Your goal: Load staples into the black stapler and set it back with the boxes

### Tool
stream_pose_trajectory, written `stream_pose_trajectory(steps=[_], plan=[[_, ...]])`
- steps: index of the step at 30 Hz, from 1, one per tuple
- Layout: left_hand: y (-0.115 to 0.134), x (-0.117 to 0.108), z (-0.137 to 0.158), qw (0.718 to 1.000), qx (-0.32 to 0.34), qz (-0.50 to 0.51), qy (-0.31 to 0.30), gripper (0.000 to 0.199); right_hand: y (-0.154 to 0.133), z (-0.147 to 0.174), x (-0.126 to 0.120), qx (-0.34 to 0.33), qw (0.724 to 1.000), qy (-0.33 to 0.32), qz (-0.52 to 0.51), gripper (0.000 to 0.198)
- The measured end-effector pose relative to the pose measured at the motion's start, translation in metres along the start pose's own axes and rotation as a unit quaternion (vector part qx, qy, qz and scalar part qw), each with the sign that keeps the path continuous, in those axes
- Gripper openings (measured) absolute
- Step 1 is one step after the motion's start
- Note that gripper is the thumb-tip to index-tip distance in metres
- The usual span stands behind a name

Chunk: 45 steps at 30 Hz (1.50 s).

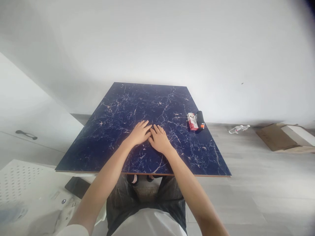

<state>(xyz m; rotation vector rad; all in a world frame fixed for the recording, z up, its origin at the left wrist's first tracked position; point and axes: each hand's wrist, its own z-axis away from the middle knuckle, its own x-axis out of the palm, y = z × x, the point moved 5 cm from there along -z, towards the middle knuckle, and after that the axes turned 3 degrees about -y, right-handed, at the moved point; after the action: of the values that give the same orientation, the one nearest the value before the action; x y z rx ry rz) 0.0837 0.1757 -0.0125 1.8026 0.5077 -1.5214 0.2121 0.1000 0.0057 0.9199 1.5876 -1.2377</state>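
Both hands rest palm down on a dark blue, marble-patterned tabletop (137,101), close together near its middle. My left hand (139,133) lies flat with fingers stretched out and holds nothing. Beside it, my right hand (160,139) is also flat, its fingers pointing away from me. The thumbs are very near each other; whether they touch I cannot tell. To the right of my hands a small red and white box (192,122) lies on the table. A black cylindrical item (200,120) with an orange patch lies against or just beside that box.
A white wall (157,42) stands behind the table. On the floor at right are clear plastic bottles (238,129) and an open cardboard box (278,136). A white cabinet with a dark handle (26,134) is at left, above a white perforated surface (19,180) holding a dark object (77,186).
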Motion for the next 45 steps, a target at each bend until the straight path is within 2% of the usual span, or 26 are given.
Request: stream_pose_trajectory(steps=[39,43,45], plan=[[0.005,-0.002,0.001,1.000,-0.011,-0.008,0.005,0.056,0.000,0.000,-0.001,0.001,1.000,-0.007,-0.015,0.056],[0.010,-0.005,0.001,1.000,-0.022,-0.007,0.015,0.055,0.012,-0.001,-0.017,-0.051,0.996,-0.022,-0.065,0.056],[0.012,-0.008,0.000,0.999,-0.028,-0.006,0.028,0.053,0.038,0.000,-0.041,-0.024,0.996,0.031,-0.076,0.057]])
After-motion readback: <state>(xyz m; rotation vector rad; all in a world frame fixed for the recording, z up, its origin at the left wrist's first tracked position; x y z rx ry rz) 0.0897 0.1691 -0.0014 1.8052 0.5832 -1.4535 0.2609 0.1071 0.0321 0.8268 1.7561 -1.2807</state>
